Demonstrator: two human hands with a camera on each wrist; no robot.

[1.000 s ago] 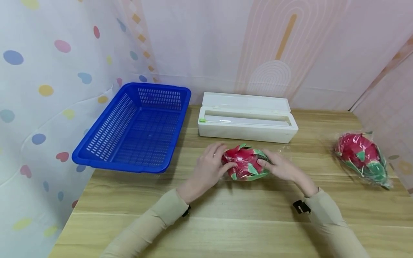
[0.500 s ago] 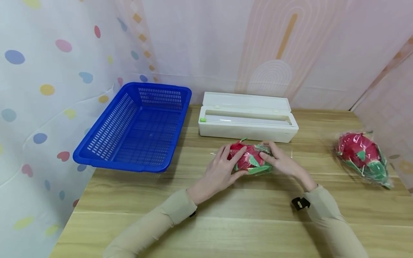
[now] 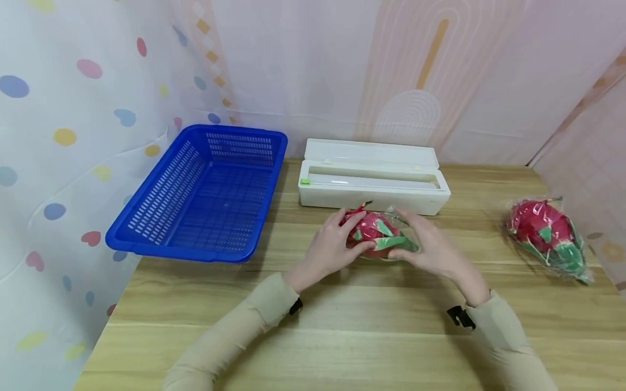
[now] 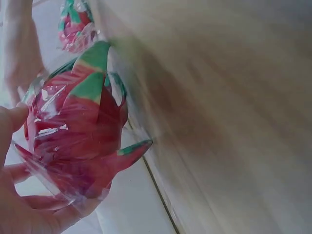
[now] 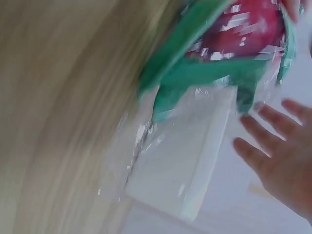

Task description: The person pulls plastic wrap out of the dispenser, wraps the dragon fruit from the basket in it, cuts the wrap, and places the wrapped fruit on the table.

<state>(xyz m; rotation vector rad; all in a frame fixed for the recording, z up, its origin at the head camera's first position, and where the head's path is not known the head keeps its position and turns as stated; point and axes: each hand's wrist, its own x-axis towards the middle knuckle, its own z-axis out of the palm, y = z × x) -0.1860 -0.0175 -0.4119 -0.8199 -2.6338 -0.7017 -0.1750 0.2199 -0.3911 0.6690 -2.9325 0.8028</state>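
Note:
A red dragon fruit with green leaf tips [image 3: 375, 227], wrapped in clear film, sits in the middle of the table before a white box. My left hand [image 3: 330, 247] grips its left end, thumb on the near side and fingers over the far side; the left wrist view shows film drawn tight by those fingers. Around the right end stands my right hand [image 3: 435, 247]. Its fingers [image 5: 265, 139] are spread and fairly straight beside the green tips in the right wrist view. Loose film [image 5: 131, 151] trails from that end. Whether the right thumb touches the fruit I cannot tell.
Behind the fruit stands a white film dispenser box [image 3: 374, 201] with its lid up, a roll inside and a green cutter. A blue plastic basket [image 3: 249, 247] is at the left. Another film-wrapped dragon fruit [image 3: 543, 231] lies near the table's right edge.
The dragon fruit has turned slightly and shifted a little to the right. My left hand has moved right and onto its top; my right hand's fingers have loosened and spread.

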